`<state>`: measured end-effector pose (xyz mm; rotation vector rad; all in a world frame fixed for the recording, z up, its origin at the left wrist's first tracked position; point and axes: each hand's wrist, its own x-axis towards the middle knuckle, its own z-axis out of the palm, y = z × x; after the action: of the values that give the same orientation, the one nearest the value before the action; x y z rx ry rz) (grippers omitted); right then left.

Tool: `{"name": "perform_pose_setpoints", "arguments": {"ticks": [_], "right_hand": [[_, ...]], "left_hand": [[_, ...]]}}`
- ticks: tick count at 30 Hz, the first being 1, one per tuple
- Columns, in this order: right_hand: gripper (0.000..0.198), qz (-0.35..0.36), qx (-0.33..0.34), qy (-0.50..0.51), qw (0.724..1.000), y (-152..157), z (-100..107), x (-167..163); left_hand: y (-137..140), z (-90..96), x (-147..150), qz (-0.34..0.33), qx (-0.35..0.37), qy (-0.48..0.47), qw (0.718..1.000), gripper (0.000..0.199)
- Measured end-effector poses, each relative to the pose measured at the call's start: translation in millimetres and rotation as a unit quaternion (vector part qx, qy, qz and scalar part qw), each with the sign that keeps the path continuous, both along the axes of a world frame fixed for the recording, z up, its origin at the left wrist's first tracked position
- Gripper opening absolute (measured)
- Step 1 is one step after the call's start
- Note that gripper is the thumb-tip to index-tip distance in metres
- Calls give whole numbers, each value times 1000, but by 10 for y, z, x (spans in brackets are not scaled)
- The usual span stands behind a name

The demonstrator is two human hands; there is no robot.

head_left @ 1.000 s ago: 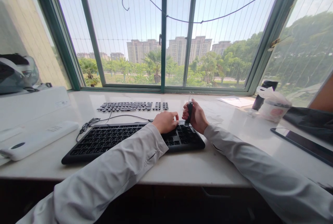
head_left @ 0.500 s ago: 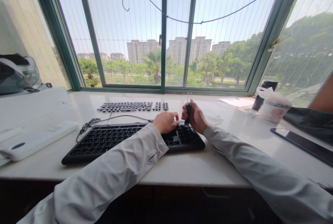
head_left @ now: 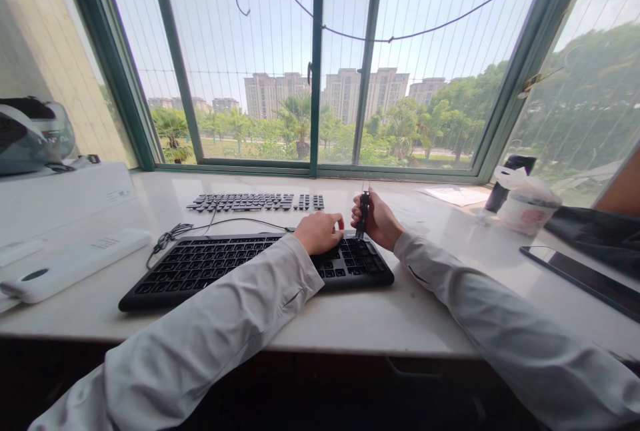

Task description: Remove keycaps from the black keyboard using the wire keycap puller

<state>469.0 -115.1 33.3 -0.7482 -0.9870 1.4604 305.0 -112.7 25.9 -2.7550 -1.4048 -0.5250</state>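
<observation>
A black keyboard [head_left: 220, 264] lies on the white counter, its keycaps off across most of it. My left hand [head_left: 320, 232] rests on its upper right part, the fingers bent and a gap showing between them; some fingertips are hidden. My right hand [head_left: 379, 221] is closed around a black keycap puller [head_left: 363, 214], held upright with thin wire prongs at the top. The puller's lower end is at the keyboard's top right area, above the number pad; whether it touches a switch I cannot tell. Beyond the keyboard, loose black keycaps [head_left: 243, 202] are laid out in rows.
The keyboard's cable [head_left: 173, 237] is bundled at its left. A white elongated device [head_left: 80, 264] and a helmet [head_left: 35, 134] on a white box [head_left: 75, 197] stand left. A phone or tablet [head_left: 585, 277], plastic-bagged tub [head_left: 527, 207] and paper sheet [head_left: 455, 196] lie right. Windows rise behind.
My right hand has turned the keycap puller slightly and shifted a little to the right. My left hand stays on the keyboard. The camera view has moved slightly.
</observation>
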Motion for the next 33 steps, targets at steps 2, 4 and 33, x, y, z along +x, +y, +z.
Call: {"name": "perform_pose_setpoints", "arguments": {"ticks": [2,4,33], "right_hand": [[45,-6,-11,11,1000,15,4,10],[46,-8,-26,22,999,36,4,31],[42,37,17,-28,999,66,-40,-27]], "left_hand": [[0,2,1,0,0,2,1000,22],[-1,5,3,-2,2,4,1000,23],[34,-30,2,2,3,5,1000,24]]}}
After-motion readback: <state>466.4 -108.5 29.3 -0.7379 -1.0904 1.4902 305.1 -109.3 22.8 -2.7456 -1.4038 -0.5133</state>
